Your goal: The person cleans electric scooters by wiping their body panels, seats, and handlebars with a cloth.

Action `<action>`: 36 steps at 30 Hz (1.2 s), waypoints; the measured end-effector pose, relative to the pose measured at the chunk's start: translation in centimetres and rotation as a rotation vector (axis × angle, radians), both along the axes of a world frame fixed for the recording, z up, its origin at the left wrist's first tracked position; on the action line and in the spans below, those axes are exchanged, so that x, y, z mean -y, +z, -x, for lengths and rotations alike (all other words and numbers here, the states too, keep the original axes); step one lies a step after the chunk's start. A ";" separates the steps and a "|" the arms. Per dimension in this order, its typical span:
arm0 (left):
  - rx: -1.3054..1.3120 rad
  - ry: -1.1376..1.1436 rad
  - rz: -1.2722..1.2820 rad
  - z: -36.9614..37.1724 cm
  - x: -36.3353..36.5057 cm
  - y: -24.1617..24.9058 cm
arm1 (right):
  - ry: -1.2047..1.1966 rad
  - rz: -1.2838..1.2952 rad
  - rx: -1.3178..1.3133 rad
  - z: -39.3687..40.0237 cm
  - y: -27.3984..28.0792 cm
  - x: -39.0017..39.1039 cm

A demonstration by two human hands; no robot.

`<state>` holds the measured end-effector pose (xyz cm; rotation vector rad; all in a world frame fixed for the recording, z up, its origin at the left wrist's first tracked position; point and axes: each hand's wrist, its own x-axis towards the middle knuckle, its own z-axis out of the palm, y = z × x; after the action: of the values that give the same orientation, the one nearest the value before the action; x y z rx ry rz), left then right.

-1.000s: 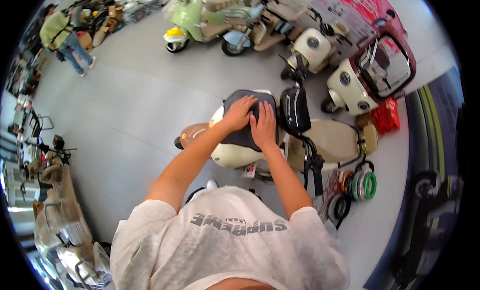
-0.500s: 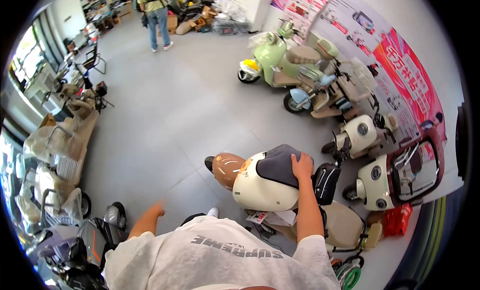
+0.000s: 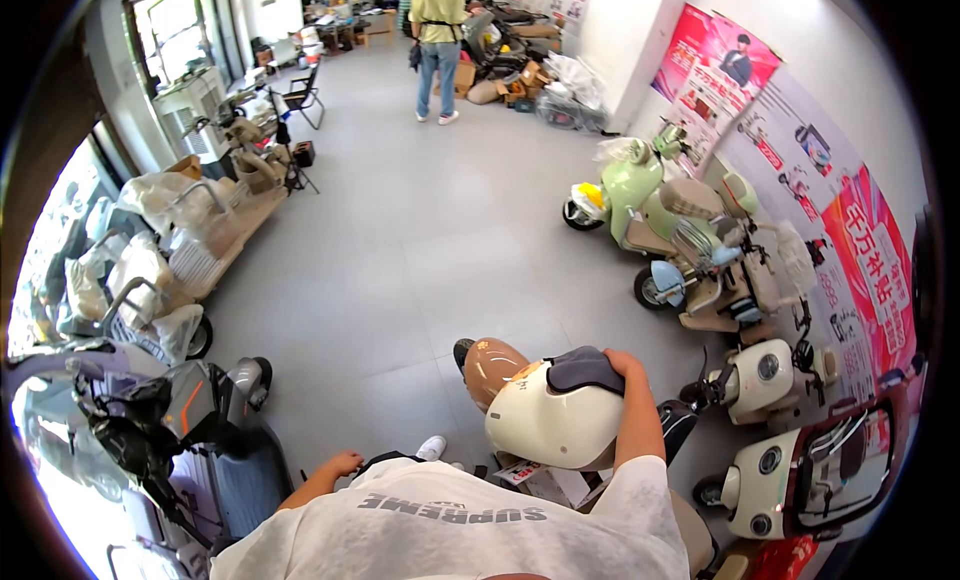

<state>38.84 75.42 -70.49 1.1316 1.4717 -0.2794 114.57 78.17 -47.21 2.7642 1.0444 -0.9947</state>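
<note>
My right hand [image 3: 627, 368] rests on the end of a dark grey scooter seat [image 3: 582, 369], its fingers curled over the edge. The seat sits on a cream scooter [image 3: 550, 420] with a brown wheel fender [image 3: 494, 368]. Next to my right forearm is a black bag or case [image 3: 678, 423], partly hidden by the arm. Printed paper [image 3: 530, 472] shows low on the scooter, close to my shirt. My left hand [image 3: 345, 464] hangs in front of my body with loosely bent fingers, holding nothing that I can see.
Along the right stand a green scooter [image 3: 640, 205], a light blue one [image 3: 667, 280] and cream ones [image 3: 755, 380]. A grey and black scooter [image 3: 235, 450] is near on the left, with a loaded cart [image 3: 225, 255] beyond it. A person [image 3: 438, 55] stands far back near piled boxes.
The camera view has tilted up and turned left. My right hand has shifted from the seat's top to its edge. My left hand has come closer to my body.
</note>
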 end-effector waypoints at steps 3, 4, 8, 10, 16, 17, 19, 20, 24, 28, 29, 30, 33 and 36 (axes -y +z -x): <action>0.015 0.047 0.008 0.8 2.9 0.7 | 0.012 0.068 -0.073 0.8 -0.2 -1.9; 0.005 0.087 0.016 1.7 3.9 0.3 | 0.000 0.107 -0.097 1.4 -0.1 -2.4; -0.032 0.163 0.085 7.3 6.8 -3.8 | 0.116 0.285 -0.061 3.9 0.8 -4.8; -0.083 0.190 0.137 9.1 8.0 -3.5 | 0.251 0.390 0.152 5.3 0.6 -5.4; -0.100 0.263 0.216 11.1 7.4 -3.4 | 0.426 0.470 0.425 9.3 -2.4 -5.7; -0.093 0.269 0.217 11.3 6.6 -3.6 | 0.462 0.494 0.481 9.7 -3.5 -5.8; -0.072 0.279 0.211 11.5 4.7 -4.1 | 0.518 0.513 0.493 10.8 -3.9 -5.4; -0.063 0.280 0.207 11.6 3.5 -4.4 | 0.575 0.539 0.499 11.1 -4.1 -5.2; -0.042 0.254 0.161 11.8 -1.7 -5.7 | 0.598 0.471 0.629 15.0 -1.3 -3.3; -0.056 0.136 0.151 12.7 -8.4 -4.8 | 0.575 0.314 0.756 16.3 -3.6 -0.3; -0.068 0.152 0.151 13.0 -9.7 -4.8 | 0.560 0.286 0.772 16.8 -3.8 0.5; -0.066 0.135 0.152 13.5 -11.0 -5.4 | 0.545 0.257 0.790 17.7 -3.1 1.2; -0.032 -0.168 0.002 14.5 -15.0 -6.0 | 0.534 0.168 0.884 20.7 -1.2 3.3; -0.151 -0.027 0.111 12.3 -18.9 -1.8 | 0.433 0.019 0.891 23.5 0.6 5.2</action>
<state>26.53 94.35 -72.25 1.0600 1.5542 -0.4686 91.06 72.95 -46.57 2.3322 1.2969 0.2690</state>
